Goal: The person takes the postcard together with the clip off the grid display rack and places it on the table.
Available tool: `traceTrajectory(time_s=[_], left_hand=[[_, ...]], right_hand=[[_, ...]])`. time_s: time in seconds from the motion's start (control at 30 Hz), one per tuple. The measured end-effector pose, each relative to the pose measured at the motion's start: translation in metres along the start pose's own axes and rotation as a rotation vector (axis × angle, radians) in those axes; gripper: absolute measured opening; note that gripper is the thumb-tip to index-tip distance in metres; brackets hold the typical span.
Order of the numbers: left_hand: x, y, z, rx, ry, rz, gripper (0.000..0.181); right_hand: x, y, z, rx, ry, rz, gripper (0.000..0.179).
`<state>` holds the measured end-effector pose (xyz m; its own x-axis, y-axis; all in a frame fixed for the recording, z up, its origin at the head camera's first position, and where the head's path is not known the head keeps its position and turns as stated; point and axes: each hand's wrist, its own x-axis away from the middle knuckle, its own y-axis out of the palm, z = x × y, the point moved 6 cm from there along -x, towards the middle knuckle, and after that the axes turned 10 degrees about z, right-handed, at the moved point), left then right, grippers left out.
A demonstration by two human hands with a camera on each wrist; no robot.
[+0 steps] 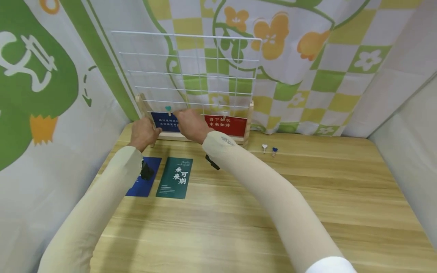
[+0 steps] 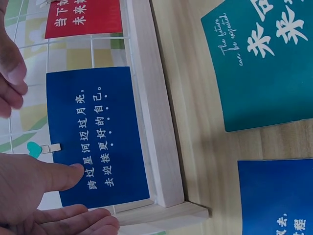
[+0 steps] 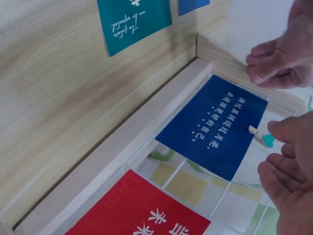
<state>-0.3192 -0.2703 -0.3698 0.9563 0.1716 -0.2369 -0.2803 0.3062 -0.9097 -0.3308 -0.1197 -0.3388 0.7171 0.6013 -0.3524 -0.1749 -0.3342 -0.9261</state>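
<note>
A blue card (image 2: pixel 105 132) with white writing hangs on a white wire grid (image 1: pixel 187 35) in a wooden stand (image 2: pixel 155 122). A small wooden clip with a teal heart (image 3: pixel 268 141) sits on the card's upper edge. My left hand (image 1: pixel 145 132) is at the card's left end, thumb and fingers apart, holding nothing. Close by the teal clip is my right hand (image 3: pixel 291 166), its thumb and fingers spread and not pinching the clip. Beside the blue card, a red card (image 1: pixel 227 126) also hangs on the grid, with a pale clip (image 1: pixel 224 115) at its top.
On the wooden table (image 1: pixel 307 208) in front of the stand lie a green card (image 1: pixel 175 178) and another blue card (image 1: pixel 150 176), partly under my left forearm. A white heart clip (image 1: pixel 264 148) and a dark blue heart clip (image 1: pixel 274 151) lie right of the stand. Patterned curtain hangs behind.
</note>
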Motion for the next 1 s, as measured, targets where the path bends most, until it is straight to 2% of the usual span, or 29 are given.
traceTrajectory(time_s=[0.27,0.43,0.73,0.87,1.0], left_hand=[[-0.005,0.001,0.0,0.014,-0.009,0.034,0.036],[-0.007,0.004,0.001,0.017,-0.009,0.037,0.032],[-0.013,0.008,0.0,0.001,-0.027,0.022,0.04],[-0.014,0.01,-0.001,-0.002,-0.041,0.02,0.039],[-0.017,0.012,0.0,-0.004,-0.021,0.025,0.038]], right_hand=[[-0.011,0.012,-0.01,0.047,0.023,-0.105,0.046],[-0.017,0.016,-0.019,0.104,-0.012,-0.117,0.047],[-0.027,0.022,-0.028,0.149,-0.058,-0.134,0.041],[-0.03,0.025,-0.03,0.162,-0.05,-0.144,0.039],[-0.031,0.03,-0.03,0.185,-0.021,-0.175,0.046]])
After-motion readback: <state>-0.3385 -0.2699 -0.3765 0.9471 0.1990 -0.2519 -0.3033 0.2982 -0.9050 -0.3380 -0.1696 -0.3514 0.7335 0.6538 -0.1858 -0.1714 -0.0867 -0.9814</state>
